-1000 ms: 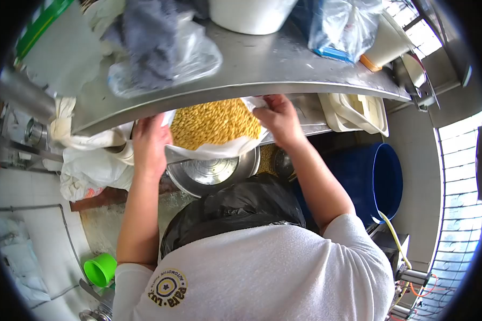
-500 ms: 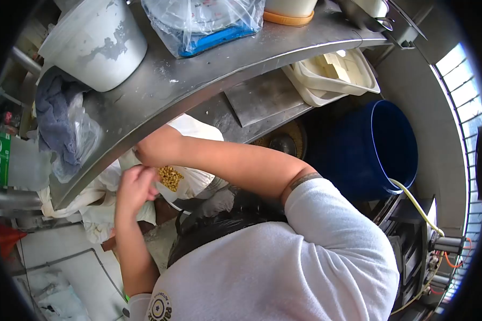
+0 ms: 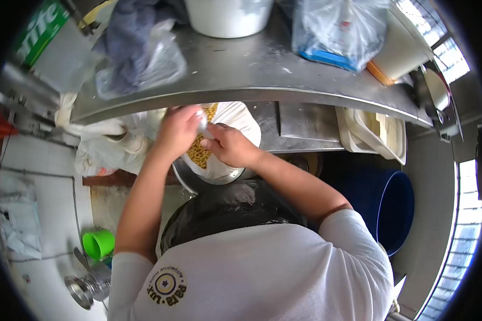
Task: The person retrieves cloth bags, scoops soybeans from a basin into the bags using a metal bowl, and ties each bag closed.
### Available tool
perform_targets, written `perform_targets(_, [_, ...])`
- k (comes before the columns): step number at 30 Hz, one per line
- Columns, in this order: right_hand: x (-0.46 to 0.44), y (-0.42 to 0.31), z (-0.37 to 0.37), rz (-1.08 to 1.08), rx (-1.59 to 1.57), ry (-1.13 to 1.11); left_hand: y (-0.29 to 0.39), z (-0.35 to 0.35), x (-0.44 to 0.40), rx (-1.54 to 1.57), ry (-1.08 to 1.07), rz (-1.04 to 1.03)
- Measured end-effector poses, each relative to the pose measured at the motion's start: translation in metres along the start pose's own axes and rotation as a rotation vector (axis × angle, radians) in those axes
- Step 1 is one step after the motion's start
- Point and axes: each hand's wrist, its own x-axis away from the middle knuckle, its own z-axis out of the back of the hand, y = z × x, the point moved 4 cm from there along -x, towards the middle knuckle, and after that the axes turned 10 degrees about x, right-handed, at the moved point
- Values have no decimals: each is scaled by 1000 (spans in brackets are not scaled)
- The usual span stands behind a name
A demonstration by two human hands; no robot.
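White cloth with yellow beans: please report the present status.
Left hand and right hand close together at white cloth. Yellow beans on it partly hidden. Steel shelf overhangs far side.

Food-prep kitchen, looks more workplace than home — long steel tabletop with white bucket and grey cloth, yellow grains over a metal basin, white plastic trays. Also big blue drum, white tiled wall, barred window — bare, utilitarian room.
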Motion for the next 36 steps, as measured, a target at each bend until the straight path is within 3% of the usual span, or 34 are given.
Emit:
perform_targets(1, [-3,4,-8,17,-1,-19,-7,-13,-7,-32,-28,23])
perform_targets(3, [-10,26,-8,-146,79,158,-25,-33,-14,133,29,154])
perform_targets(7, [-23,64,-15,-433,-150,272,-61,-47,6,91,-78,130])
perform_targets(9, [-24,76,-19,-706,-403,145,-41,-44,21,-281,-108,-112])
perform_targets(10, [-23,73,-17,-802,-498,82,-47,-42,20,-203,-159,-60])
perform_targets(11, [-24,71,-16,-808,-493,73,-51,-39,18,-197,-157,-50])
perform_targets(13, [-37,52,-16,-408,-255,-203,-50,-27,14,-197,-60,-86])
perform_targets(15, [-43,42,-6,-324,-196,-407,-51,-26,23,-285,-15,-138])
perform_targets(17, [-43,50,-2,-554,-625,-618,-44,-23,41,-314,203,-125])
perform_targets(21, [-37,49,-1,-613,-792,-476,-14,-21,52,-154,23,-161])
perform_targets(25, [-33,44,0,-594,-819,-493,-14,-26,42,-119,-52,-148])
perform_targets(27, [-32,38,11,-455,-271,-347,-32,-24,41,-136,-10,-37])
perform_targets(28, [-30,39,13,-85,299,-83,-48,-20,43,-156,37,78])
perform_targets(29, [-26,53,7,-91,297,-77,-63,-18,47,-224,14,132])
perform_targets(31, [-20,60,2,-122,739,-298,-67,-22,56,-307,-138,279])
perform_targets(33, [-19,51,0,-181,758,-196,-46,-26,68,-338,-198,270])
perform_targets(35, [-17,47,5,-535,43,-164,-27,-34,72,-368,-266,269])
perform_targets(36, [-11,51,-6,-654,-512,-174,-16,-43,73,-305,-352,126])
